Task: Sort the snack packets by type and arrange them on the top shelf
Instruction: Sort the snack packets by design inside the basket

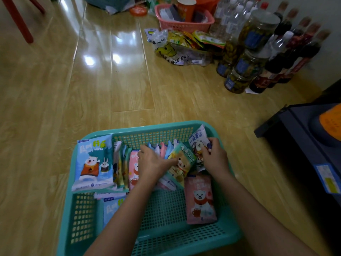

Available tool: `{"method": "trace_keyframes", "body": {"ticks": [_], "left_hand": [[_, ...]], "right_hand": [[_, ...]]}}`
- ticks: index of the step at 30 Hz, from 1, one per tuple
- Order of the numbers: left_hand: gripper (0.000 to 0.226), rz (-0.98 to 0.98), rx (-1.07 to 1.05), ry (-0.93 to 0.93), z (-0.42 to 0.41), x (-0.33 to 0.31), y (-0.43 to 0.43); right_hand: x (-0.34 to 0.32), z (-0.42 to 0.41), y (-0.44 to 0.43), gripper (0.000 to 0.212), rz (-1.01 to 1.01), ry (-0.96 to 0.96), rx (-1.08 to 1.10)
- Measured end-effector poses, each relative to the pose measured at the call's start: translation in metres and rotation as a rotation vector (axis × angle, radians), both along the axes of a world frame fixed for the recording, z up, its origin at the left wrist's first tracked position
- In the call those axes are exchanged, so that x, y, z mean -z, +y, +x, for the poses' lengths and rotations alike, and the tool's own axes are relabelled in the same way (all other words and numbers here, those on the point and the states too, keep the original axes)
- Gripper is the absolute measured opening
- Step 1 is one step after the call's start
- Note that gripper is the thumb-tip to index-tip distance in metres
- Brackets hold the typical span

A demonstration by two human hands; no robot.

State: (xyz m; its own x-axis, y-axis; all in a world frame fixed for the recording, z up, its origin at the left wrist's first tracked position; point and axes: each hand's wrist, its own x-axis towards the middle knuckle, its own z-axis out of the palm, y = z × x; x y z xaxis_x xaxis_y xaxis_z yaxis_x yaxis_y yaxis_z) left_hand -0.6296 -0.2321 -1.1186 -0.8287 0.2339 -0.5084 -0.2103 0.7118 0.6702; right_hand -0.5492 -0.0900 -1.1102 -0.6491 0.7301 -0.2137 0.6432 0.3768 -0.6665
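Reaching in from the bottom edge of the frame with both forearms, into a teal basket [147,127] sitting on the wooden floor [92,80] at bottom centre. Sorting at the basket stage, by the look of it: grouping snack packets by design, with nothing yet going onto any shelf.

Curling the right hand [215,157] round a blue-and-white packet [198,138] near the basket's far right corner. Laying the left hand [151,163] near it, thumb stretching onto a green packet [182,163] leaning between the two hands, fingers bending down among a row of upright packets [121,163]; not possible to tell whether gripping or only pressing them aside. Leaving a large blue packet [94,163] propped at the basket's left and a pink packet [200,200] lying flat at its lower right.

Judging the next move: easing the green packet clear and standing it with its own kind, while steadying the row against toppling.

Showing no top shelf anywhere, only a dark unit [304,145] cut off by the right edge, possibly shelving, impossible to confirm. Hiding part of a second blue packet under the left forearm. Showing the upright packets edge-on only, so leaving their types hard to read. Blurring the print throughout. Keeping well apart, at upper right, jars [239,71], a plastic bag [180,50] of sachets and a pink basket [184,25].
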Motion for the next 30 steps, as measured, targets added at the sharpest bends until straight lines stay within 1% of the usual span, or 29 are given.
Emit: {"method": "trace_keyframes", "body": {"ticks": [5, 7, 9, 11, 13, 14, 17, 18, 20, 22, 24, 25, 26, 27, 28, 29, 30], "left_hand": [[0.101, 0.018, -0.03, -0.006, 0.0, -0.001, -0.008], [0.1, 0.027, -0.029, -0.014, 0.0, -0.001, -0.011], [0.099, 0.025, -0.013, -0.017, 0.001, -0.001, -0.01], [0.099, 0.018, -0.002, -0.008, 0.003, -0.001, -0.009], [0.1, 0.013, 0.005, 0.009, 0.006, -0.001, -0.009], [0.1, 0.014, 0.006, 0.016, 0.006, -0.001, -0.009], [0.101, 0.024, 0.007, 0.028, 0.009, -0.002, -0.009], [0.103, 0.021, 0.009, 0.031, 0.011, -0.002, -0.008], [0.108, 0.009, 0.012, 0.036, 0.012, -0.002, -0.008], [0.113, -0.002, 0.016, 0.034, 0.012, -0.002, -0.009], [0.113, -0.009, 0.024, 0.031, 0.012, -0.001, -0.009], [0.112, -0.013, 0.029, 0.031, 0.012, -0.001, -0.009], [0.112, -0.018, 0.032, 0.033, 0.012, 0.0, -0.009], [0.111, -0.023, 0.034, 0.036, 0.012, 0.0, -0.009], [0.111, -0.026, 0.035, 0.037, 0.012, 0.0, -0.008], [0.111, -0.028, 0.034, 0.039, 0.012, 0.0, -0.008], [0.11, -0.027, 0.033, 0.038, 0.012, 0.0, -0.008]], "right_hand": [[0.0, -0.003, 0.007, 0.026, -0.215, 0.078, 0.041], [0.001, -0.005, 0.008, 0.027, -0.254, 0.089, 0.046], [0.004, -0.005, 0.005, 0.029, -0.278, 0.027, 0.008], [0.01, -0.003, 0.0, 0.035, -0.297, -0.074, -0.041], [0.017, -0.003, -0.004, 0.038, -0.256, -0.196, -0.076], [0.02, -0.004, -0.005, 0.037, -0.206, -0.274, -0.095], [0.016, -0.013, -0.01, 0.026, 0.033, -0.543, -0.187], [0.012, -0.015, -0.012, 0.026, 0.114, -0.596, -0.21], [0.005, -0.016, -0.014, 0.028, 0.235, -0.636, -0.223], [-0.001, -0.013, -0.016, 0.033, 0.264, -0.58, -0.166], [-0.005, -0.008, -0.02, 0.046, 0.286, -0.472, -0.139], [-0.007, -0.006, -0.022, 0.052, 0.329, -0.412, -0.153], [-0.011, -0.003, -0.025, 0.054, 0.378, -0.349, -0.168], [-0.015, 0.0, -0.025, 0.052, 0.411, -0.29, -0.168], [-0.018, 0.002, -0.026, 0.044, 0.377, -0.236, -0.149], [-0.021, 0.004, -0.027, 0.038, 0.276, -0.211, -0.133], [-0.02, 0.006, -0.03, 0.042, 0.113, -0.225, -0.124]]}}
